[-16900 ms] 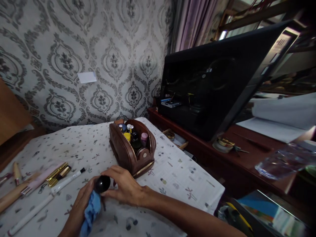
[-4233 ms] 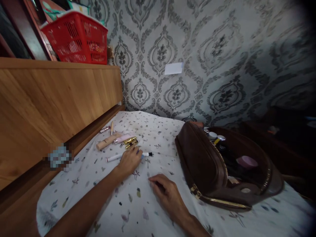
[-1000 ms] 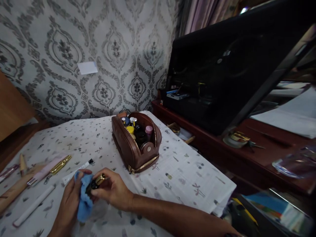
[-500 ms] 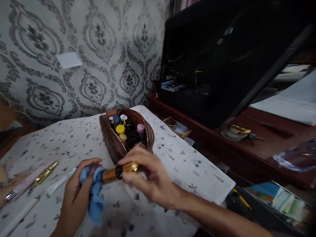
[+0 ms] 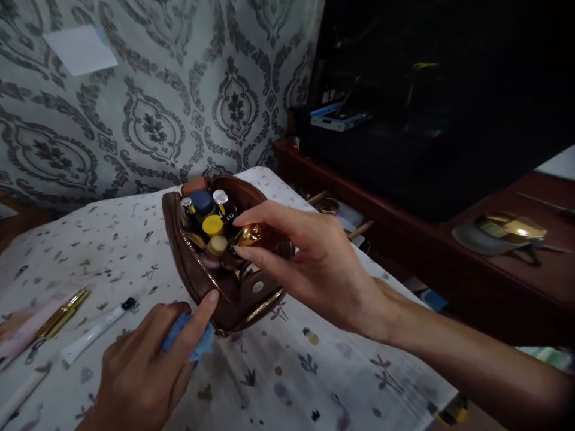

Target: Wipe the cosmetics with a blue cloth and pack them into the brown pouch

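My right hand [image 5: 309, 263] reaches over the open brown zip bag [image 5: 197, 293], thumb and forefinger on either side of a small bottle with a shiny gold cap [image 5: 250, 234]. The bottle's lower part is hidden in the bag. My left hand [image 5: 144, 359] is closed on a crumpled blue cloth [image 5: 202, 344], its forefinger stretched out against the bag's near left side. Inside the bag stand several small containers, among them a yellow-lidded jar [image 5: 212, 226], a blue-lidded jar [image 5: 200, 203], and a dark bottle with a silver cap [image 5: 220, 199].
On the patterned white tablecloth [image 5: 278, 377], a white tube with a black cap [image 5: 99, 332] and a gold pen-like tube [image 5: 63, 314] lie at left. A dark red desk [image 5: 399, 257] with a large black screen [image 5: 404, 120] stands at right. An open drawer [image 5: 345, 215] is beyond the bag.
My right hand has carried the gold-capped bottle out of the blue cloth and into the bag. My left hand has moved to the bag's side, still with the cloth. The view has shifted.
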### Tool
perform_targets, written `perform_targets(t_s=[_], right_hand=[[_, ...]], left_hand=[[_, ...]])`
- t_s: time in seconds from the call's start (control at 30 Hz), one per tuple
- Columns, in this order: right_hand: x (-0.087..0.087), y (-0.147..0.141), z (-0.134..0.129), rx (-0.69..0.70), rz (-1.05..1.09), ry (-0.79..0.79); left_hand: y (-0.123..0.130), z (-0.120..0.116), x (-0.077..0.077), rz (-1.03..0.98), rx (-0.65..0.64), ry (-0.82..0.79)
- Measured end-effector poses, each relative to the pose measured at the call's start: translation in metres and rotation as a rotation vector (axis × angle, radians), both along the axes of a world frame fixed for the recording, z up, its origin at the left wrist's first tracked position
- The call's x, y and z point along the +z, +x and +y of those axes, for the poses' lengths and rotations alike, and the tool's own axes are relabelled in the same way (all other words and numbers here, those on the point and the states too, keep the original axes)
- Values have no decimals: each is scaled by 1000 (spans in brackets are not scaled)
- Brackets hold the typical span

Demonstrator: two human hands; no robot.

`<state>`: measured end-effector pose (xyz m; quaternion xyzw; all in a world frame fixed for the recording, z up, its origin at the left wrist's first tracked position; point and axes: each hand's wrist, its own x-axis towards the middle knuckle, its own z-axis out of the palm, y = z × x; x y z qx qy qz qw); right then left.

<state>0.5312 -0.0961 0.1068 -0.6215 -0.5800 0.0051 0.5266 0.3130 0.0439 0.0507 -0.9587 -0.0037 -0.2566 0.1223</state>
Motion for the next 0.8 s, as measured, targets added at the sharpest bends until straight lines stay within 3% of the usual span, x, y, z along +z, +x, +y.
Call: perform_targets(t_s=[0.27,0.43,0.57,0.8], right_hand=[[-4,8,26,217,-21,-266],[-7,12,32,280,-80,-411],[-5,14,37,332,-113,-432],[-4,16,42,410,10,-404]], left_hand=[[-2,-1,-2,53,9,-142],[-3,1,-5,50,-9,-179],[-3,3,-7,59,1,-165],[-3,5,-9,38,-24,-93]])
